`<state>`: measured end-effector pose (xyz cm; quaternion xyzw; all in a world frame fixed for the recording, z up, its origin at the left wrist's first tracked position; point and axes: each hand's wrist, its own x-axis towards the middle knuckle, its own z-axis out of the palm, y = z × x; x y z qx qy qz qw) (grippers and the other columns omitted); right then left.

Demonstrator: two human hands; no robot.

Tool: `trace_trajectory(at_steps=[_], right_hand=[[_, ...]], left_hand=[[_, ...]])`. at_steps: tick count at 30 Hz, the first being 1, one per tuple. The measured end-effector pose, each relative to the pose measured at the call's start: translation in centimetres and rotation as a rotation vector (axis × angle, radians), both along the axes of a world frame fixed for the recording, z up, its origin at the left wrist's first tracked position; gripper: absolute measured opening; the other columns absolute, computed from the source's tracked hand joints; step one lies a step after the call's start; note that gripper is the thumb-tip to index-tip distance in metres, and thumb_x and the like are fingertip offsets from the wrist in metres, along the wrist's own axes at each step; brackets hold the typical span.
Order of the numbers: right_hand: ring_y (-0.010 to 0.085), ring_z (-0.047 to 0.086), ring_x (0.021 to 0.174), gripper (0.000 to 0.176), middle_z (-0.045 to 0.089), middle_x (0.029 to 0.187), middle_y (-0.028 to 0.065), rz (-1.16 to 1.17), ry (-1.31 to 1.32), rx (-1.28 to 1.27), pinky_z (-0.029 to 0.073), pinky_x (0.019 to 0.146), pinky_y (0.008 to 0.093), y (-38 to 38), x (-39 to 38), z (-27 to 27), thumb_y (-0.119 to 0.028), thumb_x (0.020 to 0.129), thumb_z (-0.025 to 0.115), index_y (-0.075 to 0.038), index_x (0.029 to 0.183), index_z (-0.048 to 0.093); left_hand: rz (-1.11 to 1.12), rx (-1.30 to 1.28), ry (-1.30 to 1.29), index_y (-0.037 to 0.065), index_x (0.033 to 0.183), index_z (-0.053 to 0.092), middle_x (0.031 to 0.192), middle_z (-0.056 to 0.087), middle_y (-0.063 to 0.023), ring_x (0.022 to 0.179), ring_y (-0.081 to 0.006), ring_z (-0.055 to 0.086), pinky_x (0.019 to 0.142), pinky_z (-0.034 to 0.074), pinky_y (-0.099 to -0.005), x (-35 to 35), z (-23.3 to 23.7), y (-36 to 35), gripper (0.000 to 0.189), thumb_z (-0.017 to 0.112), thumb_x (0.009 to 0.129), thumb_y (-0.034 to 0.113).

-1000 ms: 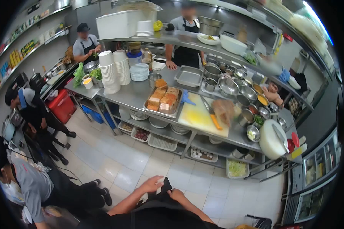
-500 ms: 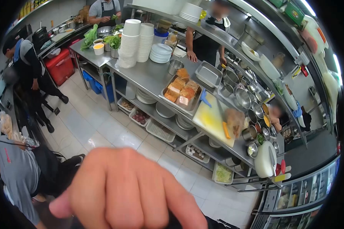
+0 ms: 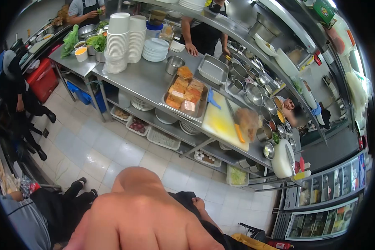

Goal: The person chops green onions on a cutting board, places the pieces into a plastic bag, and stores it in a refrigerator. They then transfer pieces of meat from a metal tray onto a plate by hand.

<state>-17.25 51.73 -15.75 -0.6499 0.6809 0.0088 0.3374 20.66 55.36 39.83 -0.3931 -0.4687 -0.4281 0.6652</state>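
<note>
My left hand point(image 3: 143, 212) fills the lower middle, very close to the camera. Its fingers are curled, knuckles upward, and whatever they may hold is hidden. Smaller and lower right, my right hand point(image 3: 199, 203) hangs beside the black clothing point(image 3: 183, 198), fingers curled in; I cannot make out anything in them. Beyond the hands stands a steel worktable. On it are a tray point(image 3: 202, 109) of browned meat blocks point(image 3: 185, 91), a cutting board point(image 3: 216, 123) with an orange-handled knife point(image 3: 239, 133), and a brown piece of meat point(image 3: 248, 121). Neither hand touches these.
Stacked white bowls point(image 3: 117, 41), plates point(image 3: 155, 50) and an empty steel pan point(image 3: 213, 68) share the worktable. Metal pots point(image 3: 253, 93) crowd its right part. Co-workers stand behind it and at left, one in grey point(image 3: 27, 221) close by. A glass-front fridge point(image 3: 323, 221) is lower right.
The view has shifted, so the worktable sits further left. My left hand is lower and turned, showing more of its back. My right hand has come into view.
</note>
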Motion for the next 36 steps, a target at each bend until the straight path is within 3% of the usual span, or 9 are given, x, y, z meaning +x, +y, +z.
trace_trajectory(at_steps=[7,14,20,22,26,30,33,34,36], right_hand=[[0.0195,0.063,0.073,0.044,0.068,0.077,0.0126,-0.004,-0.142,0.094,0.050,0.071,0.0377,-1.5,-1.7,-4.2,-0.046,0.089,0.062,-0.002,0.091,0.069],[0.0328,0.067,0.093,0.047,0.071,0.094,0.0190,0.106,0.046,0.166,0.052,0.083,0.0409,-3.3,-0.5,-3.0,-0.048,0.088,0.060,-0.004,0.101,0.071],[0.0390,0.064,0.099,0.053,0.068,0.099,0.0240,0.223,0.069,0.133,0.049,0.087,0.0449,-2.5,-3.1,-7.5,-0.051,0.090,0.053,-0.002,0.098,0.069],[0.0409,0.064,0.094,0.055,0.068,0.093,0.0250,0.265,0.040,0.088,0.049,0.082,0.0466,-2.2,-6.1,-12.6,-0.052,0.090,0.053,0.000,0.092,0.069],[0.0404,0.066,0.085,0.046,0.068,0.086,0.0243,0.191,-0.065,0.068,0.050,0.076,0.0464,-1.2,-3.7,-3.5,-0.045,0.090,0.058,0.000,0.089,0.068],[0.0336,0.068,0.084,0.042,0.069,0.086,0.0205,0.052,-0.024,0.145,0.051,0.076,0.0409,0.8,-3.5,-0.7,-0.041,0.089,0.061,-0.001,0.097,0.070],[0.0363,0.067,0.085,0.041,0.070,0.087,0.0198,0.000,-0.020,0.129,0.051,0.077,0.0440,1.8,-5.2,-2.2,-0.041,0.090,0.060,-0.001,0.093,0.070],[0.0357,0.067,0.084,0.041,0.070,0.086,0.0204,0.008,-0.009,0.148,0.051,0.075,0.0433,2.0,-5.3,-1.8,-0.042,0.090,0.060,-0.002,0.094,0.070],[0.0350,0.067,0.083,0.042,0.069,0.085,0.0210,0.016,-0.001,0.154,0.051,0.074,0.0426,2.2,-5.9,-2.4,-0.042,0.090,0.060,-0.002,0.094,0.071]], left_hand=[[-0.029,-0.209,0.023,0.005,0.060,0.049,0.053,0.044,-0.0042,0.041,-0.0152,0.037,0.062,0.055,-0.0460,1.5,1.0,-1.6,0.046,0.043,0.102,0.021],[0.076,-0.089,-0.189,-0.001,0.067,0.048,0.059,0.048,-0.0174,0.046,-0.0274,0.045,0.055,0.047,-0.0492,3.4,0.3,-1.7,0.051,0.028,0.106,0.024],[-0.405,0.114,-0.007,0.006,0.059,0.050,0.052,0.036,-0.0032,0.041,-0.0146,0.031,0.064,0.048,-0.0592,1.3,0.5,-2.1,0.041,0.054,0.098,0.018],[-0.315,0.064,-0.136,0.001,0.071,0.053,0.059,0.049,-0.0113,0.046,-0.0215,0.043,0.055,0.047,-0.0435,2.5,-2.1,-5.6,0.050,0.038,0.104,0.036],[0.190,0.395,-0.329,0.003,0.101,0.057,0.083,0.061,-0.0103,0.082,-0.0228,0.060,0.084,0.049,-0.0403,5.0,-15.5,-11.5,0.055,0.049,0.094,0.056],[0.401,2.068,-0.739,0.005,0.135,0.049,0.129,0.058,-0.0151,0.114,-0.0268,0.058,0.100,0.043,-0.0417,6.1,-48.3,-4.3,0.068,0.042,0.096,0.060],[0.059,2.194,-1.641,0.011,0.135,0.049,0.114,0.062,-0.0131,0.102,-0.0297,0.058,0.087,0.047,-0.0440,3.7,-63.2,11.4,0.072,0.039,0.092,0.068],[0.098,1.853,-1.740,0.007,0.148,0.036,0.143,0.048,-0.0112,0.123,-0.0248,0.050,0.100,0.042,-0.0439,2.4,-73.3,20.3,0.082,0.057,0.087,0.057],[-0.006,2.298,-1.035,0.008,0.114,0.067,0.104,0.069,-0.0119,0.100,-0.0248,0.063,0.086,0.049,-0.0386,-2.5,-53.0,24.0,0.045,0.061,0.079,0.037]])
